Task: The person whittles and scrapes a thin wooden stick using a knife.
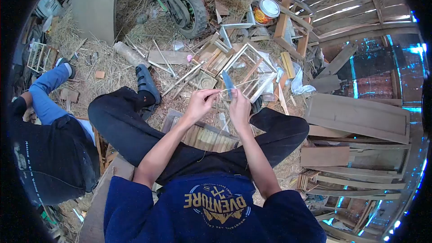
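Between my two hands runs a thin, pale stick, thin as a skewer. My left hand pinches its left end between thumb and fingertips. My right hand is closed around a flat, bluish blade-like piece that points up and away from me, probably a knife; its handle is hidden in the fingers. The stick crosses this piece close to the right thumb. Just beyond the hands lies a wooden frame with thin bars, like a small cage. Below the hands, between my legs, is a slatted wooden piece.
Another person sits close on my left. Ahead are a motorbike wheel, a white-lidded bucket and scattered wood scraps. Boards are stacked at right beside a slatted wall. Straw covers the ground.
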Tool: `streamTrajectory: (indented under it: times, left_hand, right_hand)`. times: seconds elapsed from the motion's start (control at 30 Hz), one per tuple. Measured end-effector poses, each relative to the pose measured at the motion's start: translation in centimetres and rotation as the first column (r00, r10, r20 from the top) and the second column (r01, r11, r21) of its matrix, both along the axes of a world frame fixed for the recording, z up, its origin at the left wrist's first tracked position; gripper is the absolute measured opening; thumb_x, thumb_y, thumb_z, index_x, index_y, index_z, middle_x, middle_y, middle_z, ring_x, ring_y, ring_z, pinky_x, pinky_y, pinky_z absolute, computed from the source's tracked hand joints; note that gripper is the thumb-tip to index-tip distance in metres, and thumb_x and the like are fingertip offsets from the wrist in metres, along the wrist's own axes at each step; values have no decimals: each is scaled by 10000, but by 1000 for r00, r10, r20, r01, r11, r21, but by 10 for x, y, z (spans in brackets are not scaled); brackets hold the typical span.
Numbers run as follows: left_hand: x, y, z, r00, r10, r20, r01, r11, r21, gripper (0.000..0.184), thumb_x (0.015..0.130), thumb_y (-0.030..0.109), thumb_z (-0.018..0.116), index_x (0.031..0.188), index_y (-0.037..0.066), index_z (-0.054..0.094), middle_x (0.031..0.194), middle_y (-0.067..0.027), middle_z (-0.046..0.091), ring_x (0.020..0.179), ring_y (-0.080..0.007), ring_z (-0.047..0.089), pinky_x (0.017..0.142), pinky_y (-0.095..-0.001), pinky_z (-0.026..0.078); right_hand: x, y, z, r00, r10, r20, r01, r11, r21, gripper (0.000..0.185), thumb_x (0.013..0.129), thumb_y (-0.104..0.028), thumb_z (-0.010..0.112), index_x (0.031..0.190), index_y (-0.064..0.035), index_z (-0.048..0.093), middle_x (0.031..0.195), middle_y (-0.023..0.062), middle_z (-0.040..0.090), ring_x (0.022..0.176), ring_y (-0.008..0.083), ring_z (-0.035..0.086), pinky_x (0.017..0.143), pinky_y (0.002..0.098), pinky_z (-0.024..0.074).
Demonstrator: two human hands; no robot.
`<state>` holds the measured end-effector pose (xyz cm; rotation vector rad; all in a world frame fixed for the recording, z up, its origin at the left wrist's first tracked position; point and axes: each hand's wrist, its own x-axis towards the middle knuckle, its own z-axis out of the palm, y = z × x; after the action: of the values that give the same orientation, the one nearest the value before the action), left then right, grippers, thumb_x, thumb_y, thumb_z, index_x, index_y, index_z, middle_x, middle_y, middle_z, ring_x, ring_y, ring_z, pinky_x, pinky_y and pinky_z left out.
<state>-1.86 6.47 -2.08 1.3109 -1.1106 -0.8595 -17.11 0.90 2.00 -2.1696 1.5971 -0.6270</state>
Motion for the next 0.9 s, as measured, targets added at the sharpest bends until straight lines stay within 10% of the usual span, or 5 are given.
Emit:
streamTrajectory:
  times: [0.9]
  left_hand:
    - [-2,5,20,998,-58,-32,62,982,181,186,924,89,640,1054,-21,716,899,-151,743,778,-165,694,717,-316,530]
  right_hand:
    - [10,1,6,984,-123,126,106,986,131,321,1054,-253,447,984,-4,638,702,290,603,695,474,623,577,514,442]
